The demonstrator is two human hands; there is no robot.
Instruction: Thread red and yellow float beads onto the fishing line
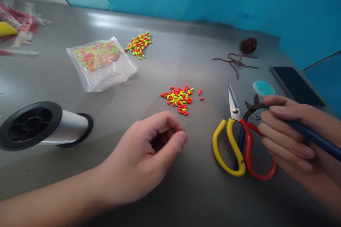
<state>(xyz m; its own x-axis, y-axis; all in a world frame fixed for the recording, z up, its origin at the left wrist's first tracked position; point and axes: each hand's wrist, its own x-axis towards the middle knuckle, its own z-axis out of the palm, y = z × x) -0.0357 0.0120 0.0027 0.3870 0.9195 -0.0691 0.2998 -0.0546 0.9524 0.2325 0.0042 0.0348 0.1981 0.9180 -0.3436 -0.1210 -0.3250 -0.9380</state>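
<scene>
My left hand (149, 152) rests on the grey table (170, 191) with thumb and fingers pinched together; what they pinch is too small to make out. Just beyond it lies a small heap of red and yellow-green beads (179, 99). My right hand (290, 138) is closed round the blue handles of small dark pliers (254, 108), whose jaws point left. Below the pliers lie scissors (237, 138) with one yellow and one red handle.
A black-rimmed spool of clear line (42, 124) lies at the left. A plastic bag of beads (99, 62) and a second bead heap (138, 44) sit further back. Dark red cord (239, 60), a teal disc (263, 88) and a phone (295, 85) are at the right.
</scene>
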